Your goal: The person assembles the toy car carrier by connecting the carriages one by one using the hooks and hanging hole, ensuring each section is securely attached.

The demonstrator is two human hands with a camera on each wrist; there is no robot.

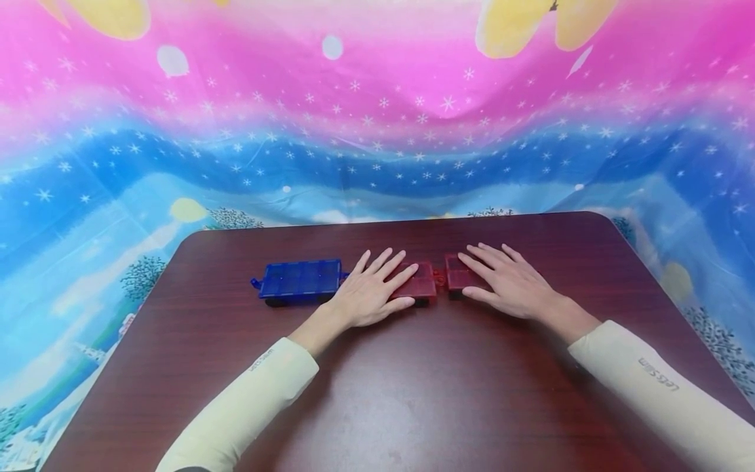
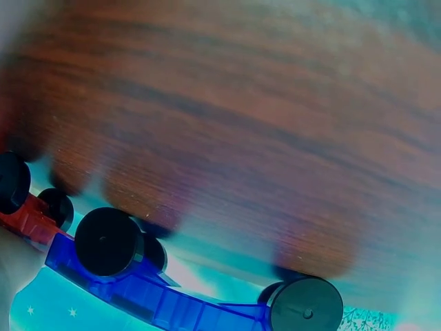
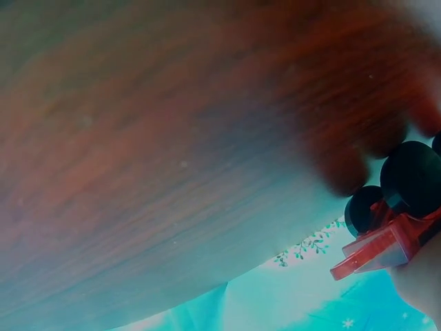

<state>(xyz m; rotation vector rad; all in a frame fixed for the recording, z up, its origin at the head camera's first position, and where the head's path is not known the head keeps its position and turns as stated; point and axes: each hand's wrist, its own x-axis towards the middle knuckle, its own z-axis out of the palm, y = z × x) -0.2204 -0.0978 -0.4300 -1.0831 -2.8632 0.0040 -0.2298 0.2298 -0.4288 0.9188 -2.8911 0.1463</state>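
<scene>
Three wheeled toy cars of see-through plastic stand in a row on the table. The blue car (image 1: 301, 278) is at the left end, with a hook on its outer side. Over the middle red car (image 1: 423, 283) lies my left hand (image 1: 367, 293), fingers spread and straight, hiding its left part. My right hand (image 1: 514, 282) rests likewise on the other red car (image 1: 454, 275), covering most of it. A small red coupling (image 1: 439, 278) sits between the two red cars. Black wheels (image 2: 107, 241) show under the blue car in the left wrist view, and black wheels (image 3: 412, 178) under red plastic in the right wrist view.
The dark brown wooden table (image 1: 377, 406) has rounded far corners. Behind it and along its sides hangs a pink and blue cloth (image 1: 377, 144) with snowflakes. Light sleeves (image 1: 248, 400) cover both forearms.
</scene>
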